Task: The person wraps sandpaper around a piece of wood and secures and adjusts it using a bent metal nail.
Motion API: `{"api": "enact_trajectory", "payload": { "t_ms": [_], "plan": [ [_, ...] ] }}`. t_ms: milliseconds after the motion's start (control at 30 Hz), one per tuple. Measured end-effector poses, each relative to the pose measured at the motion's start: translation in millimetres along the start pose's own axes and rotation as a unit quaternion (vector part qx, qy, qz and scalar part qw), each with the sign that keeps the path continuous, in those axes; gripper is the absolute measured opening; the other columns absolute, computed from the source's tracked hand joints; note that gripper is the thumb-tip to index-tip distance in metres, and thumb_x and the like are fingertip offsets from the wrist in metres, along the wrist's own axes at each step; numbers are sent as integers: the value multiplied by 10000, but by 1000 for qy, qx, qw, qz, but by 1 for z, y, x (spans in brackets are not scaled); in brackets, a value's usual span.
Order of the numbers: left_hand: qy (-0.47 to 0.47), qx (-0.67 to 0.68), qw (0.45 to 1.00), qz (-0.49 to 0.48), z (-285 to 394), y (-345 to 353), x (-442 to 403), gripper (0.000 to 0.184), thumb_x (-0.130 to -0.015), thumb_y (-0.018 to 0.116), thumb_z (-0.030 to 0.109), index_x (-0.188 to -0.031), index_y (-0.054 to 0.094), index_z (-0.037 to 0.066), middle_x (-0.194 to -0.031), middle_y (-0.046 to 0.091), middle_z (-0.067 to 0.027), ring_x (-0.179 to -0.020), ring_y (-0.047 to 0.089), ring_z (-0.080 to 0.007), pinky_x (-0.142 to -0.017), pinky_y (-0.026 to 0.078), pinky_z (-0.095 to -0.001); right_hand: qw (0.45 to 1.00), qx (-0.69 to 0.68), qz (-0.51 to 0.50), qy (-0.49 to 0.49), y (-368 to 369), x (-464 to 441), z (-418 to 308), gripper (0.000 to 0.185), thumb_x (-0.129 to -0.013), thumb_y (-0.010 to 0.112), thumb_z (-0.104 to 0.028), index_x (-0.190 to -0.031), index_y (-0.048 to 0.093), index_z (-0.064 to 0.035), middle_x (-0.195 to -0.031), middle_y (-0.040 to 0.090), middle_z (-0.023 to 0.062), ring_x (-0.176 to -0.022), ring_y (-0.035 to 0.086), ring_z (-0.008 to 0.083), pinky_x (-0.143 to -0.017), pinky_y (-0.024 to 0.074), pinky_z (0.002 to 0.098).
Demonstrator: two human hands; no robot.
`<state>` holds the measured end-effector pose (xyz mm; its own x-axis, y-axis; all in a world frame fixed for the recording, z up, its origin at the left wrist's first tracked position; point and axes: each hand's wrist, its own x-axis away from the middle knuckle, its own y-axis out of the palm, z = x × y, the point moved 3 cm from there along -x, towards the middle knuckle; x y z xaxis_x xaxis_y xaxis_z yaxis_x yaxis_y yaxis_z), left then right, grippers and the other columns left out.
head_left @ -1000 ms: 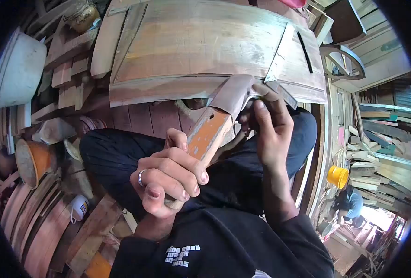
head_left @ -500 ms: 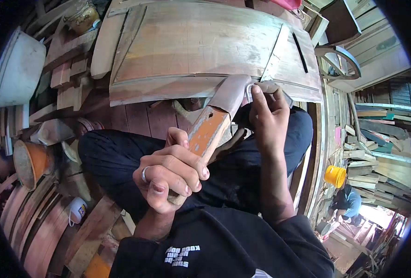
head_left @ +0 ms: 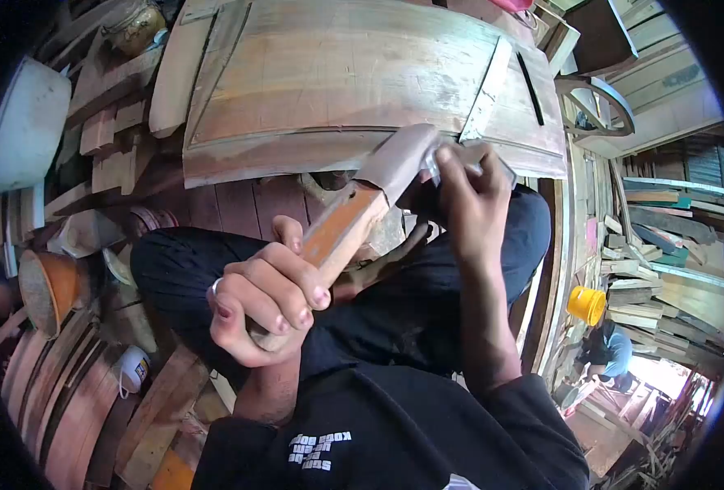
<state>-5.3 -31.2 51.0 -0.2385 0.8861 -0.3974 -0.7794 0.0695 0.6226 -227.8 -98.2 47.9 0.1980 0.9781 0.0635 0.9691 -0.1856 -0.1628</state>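
My left hand is wrapped round the lower end of a wooden stick with worn orange paint on its face. The stick slants up to the right, and a greyish-brown sheet is wrapped round its far end. Beside that end my right hand pinches a thin shiny strip, blurred and perhaps clear tape. A grey flat edge shows behind its fingers. Beyond both hands lies a wide wooden panel, near the wrapped end; whether they touch I cannot tell.
Wooden offcuts, a white tub, an orange bucket and a small white pail are at left. A yellow bucket and stacked boards stand at right. Another person crouches farther off.
My left hand and the stick have shifted left and slightly down. My right hand stays near the wrapped end, its fingers moved slightly and the shiny strip now blurred.
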Motion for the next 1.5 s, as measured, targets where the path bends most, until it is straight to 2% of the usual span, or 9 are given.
{"api": "enact_trajectory", "payload": {
  "t_ms": [300, 433, 533, 700, 833, 900, 1167, 1367, 1500],
  "plan": [
    [0, 45, 998, 42, 1, -3, -2, 477, -1046, 341, 364, -625, 443, 164, -557, 571, -20, -580, 620, -209, -869, 346, -448, 999, -20, 1, 26, 0, -10, -1, 180, -967, 741, -139, -967, 609, -17, -795, 682, 23, -724, 601, 57, -646, 473, 222],
    [-7, 5, 1000, -3, 1, 5, -6, 475, -1071, 318, 326, -621, 406, 205, -530, 466, 29, -602, 515, -152, -884, 329, -420, 997, -34, -14, -66, 20, 23, -6, 174, -957, 750, -125, -951, 623, -6, -788, 670, 12, -736, 587, 42, -657, 477, 219],
    [-6, 23, 1000, 13, 1, 1, -6, 463, -1066, 323, 327, -629, 416, 207, -535, 473, 26, -612, 521, -159, -883, 323, -422, 999, 8, 38, 33, 3, -7, -3, 179, -962, 745, -133, -978, 640, 11, -732, 657, 0, -701, 564, 39, -621, 469, 241],
    [-2, 28, 999, 36, -1, -1, -1, 466, -1037, 358, 345, -619, 442, 155, -553, 556, -30, -572, 601, -207, -865, 338, -449, 990, -17, -5, -137, 16, 10, -1, 217, -967, 747, -186, -1045, 670, 2, -695, 630, 0, -555, 507, 34, -487, 400, 213],
    [6, 15, 999, 31, 1, 5, 2, 464, -1037, 355, 335, -617, 433, 153, -557, 564, -35, -582, 610, -208, -870, 337, -450, 998, -18, 33, 41, 3, -9, -3, 194, -946, 770, -126, -1017, 665, 21, -777, 659, -2, -732, 571, 30, -658, 459, 198],
    [7, -5, 1000, 22, 2, 5, 1, 466, -1038, 353, 336, -616, 430, 154, -557, 565, -35, -588, 612, -207, -869, 337, -447, 996, -25, 25, -84, 12, 7, 0, 153, -954, 749, -85, -1032, 663, 15, -757, 658, 7, -695, 553, 25, -608, 436, 192],
    [5, 23, 999, 33, 1, 6, -3, 440, -1010, 354, 320, -610, 433, 152, -573, 566, -40, -619, 624, -216, -892, 344, -441, 970, 145, 9, -197, -3, 9, -1, 152, -919, 763, -39, -1030, 709, 50, -774, 689, 40, -676, 566, 27, -622, 457, 192],
    [-3, 19, 1000, 23, 1, 7, 1, 443, -999, 368, 322, -603, 443, 140, -576, 574, -50, -623, 628, -221, -914, 351, -441, 999, 2, -39, -11, -12, 7, -25, 161, -982, 722, -142, -939, 659, 0, -721, 660, 14, -606, 595, 61, -537, 468, 225],
    [0, 0, 1000, 8, 2, 9, -4, 444, -1025, 347, 335, -625, 432, 163, -558, 530, -31, -602, 571, -203, -896, 337, -442, 998, 8, -65, -6, -12, 1, -26, 156, -991, 707, -136, -964, 664, 12, -707, 644, 7, -595, 576, 58, -527, 456, 229]
  ]
}}
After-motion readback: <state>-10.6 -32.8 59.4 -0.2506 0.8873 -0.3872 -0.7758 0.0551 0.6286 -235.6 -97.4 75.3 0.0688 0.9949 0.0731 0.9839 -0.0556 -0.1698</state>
